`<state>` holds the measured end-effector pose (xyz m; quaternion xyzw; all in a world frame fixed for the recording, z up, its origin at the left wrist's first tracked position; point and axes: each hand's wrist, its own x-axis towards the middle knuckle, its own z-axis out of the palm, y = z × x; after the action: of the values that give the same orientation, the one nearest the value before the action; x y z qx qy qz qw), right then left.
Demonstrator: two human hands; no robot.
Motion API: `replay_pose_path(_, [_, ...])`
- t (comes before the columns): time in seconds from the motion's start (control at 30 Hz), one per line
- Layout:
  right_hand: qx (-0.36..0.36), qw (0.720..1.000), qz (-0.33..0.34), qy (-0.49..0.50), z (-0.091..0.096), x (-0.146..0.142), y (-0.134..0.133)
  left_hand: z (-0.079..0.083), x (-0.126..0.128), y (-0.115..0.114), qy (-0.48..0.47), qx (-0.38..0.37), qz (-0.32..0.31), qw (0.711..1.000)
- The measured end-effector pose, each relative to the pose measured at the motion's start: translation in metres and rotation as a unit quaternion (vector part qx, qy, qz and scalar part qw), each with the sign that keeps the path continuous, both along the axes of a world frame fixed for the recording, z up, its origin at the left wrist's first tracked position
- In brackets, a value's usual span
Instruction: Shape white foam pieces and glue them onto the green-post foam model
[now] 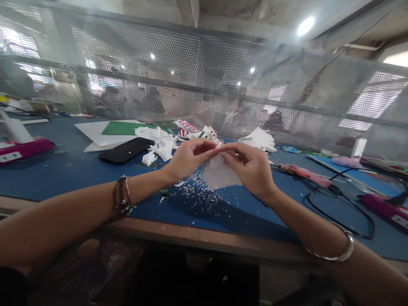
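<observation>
Both my hands meet above the blue table [63,170] and pinch the top edge of a small white foam piece [218,174]. My left hand [188,157] grips it from the left with thumb and fingers closed. My right hand [250,165] grips it from the right, fingers curled over its upper corner. The piece hangs below my fingers, just above the table. White crumbs [200,193] lie scattered on the blue surface right under it.
A black phone [126,150] lies left of my hands beside white scraps [161,142], with white and green sheets [108,129] behind. A pink glue gun [304,172] and black cable [334,204] lie to the right. A pink device [24,149] sits far left. A perforated metal screen [204,85] backs the table.
</observation>
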<state>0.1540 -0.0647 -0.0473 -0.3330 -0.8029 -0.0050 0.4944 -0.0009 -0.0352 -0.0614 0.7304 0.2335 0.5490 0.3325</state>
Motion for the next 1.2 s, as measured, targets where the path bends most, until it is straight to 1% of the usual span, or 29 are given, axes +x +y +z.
replay_pose_path(0.13, [0.011,0.999,0.008,-0.039,0.000,0.004,0.004,0.000,-0.002,0.002,0.003,-0.063,-0.041,0.997])
replay_pose_path(0.27, [0.016,0.999,-0.009,-0.051,0.001,0.007,0.004,-0.001,-0.002,0.003,-0.006,-0.095,-0.045,0.994])
replay_pose_path(0.43, [0.055,0.994,-0.038,-0.091,0.003,0.008,0.002,-0.001,-0.001,0.005,-0.002,-0.088,-0.052,0.995])
replay_pose_path(0.57, [0.100,0.983,-0.064,-0.142,0.005,0.009,0.001,-0.003,-0.001,0.006,0.011,-0.067,-0.058,0.996])
replay_pose_path(0.67, [0.109,0.974,-0.076,-0.181,0.005,0.010,0.002,-0.004,-0.001,0.007,0.021,-0.060,-0.061,0.996])
replay_pose_path(0.8, [0.092,0.973,-0.081,-0.196,0.002,0.009,0.004,-0.003,-0.002,0.006,0.022,-0.068,-0.076,0.995])
replay_pose_path(0.93, [0.061,0.981,-0.075,-0.167,0.001,0.006,0.006,-0.004,0.000,0.005,0.009,-0.086,-0.080,0.993])
replay_pose_path(1.07, [0.035,0.986,-0.048,-0.153,0.004,0.009,0.009,-0.006,0.001,0.006,-0.002,-0.118,-0.087,0.989])
replay_pose_path(1.2, [-0.002,0.990,-0.014,-0.143,0.007,0.015,0.013,-0.006,0.000,0.008,0.000,-0.115,-0.075,0.990])
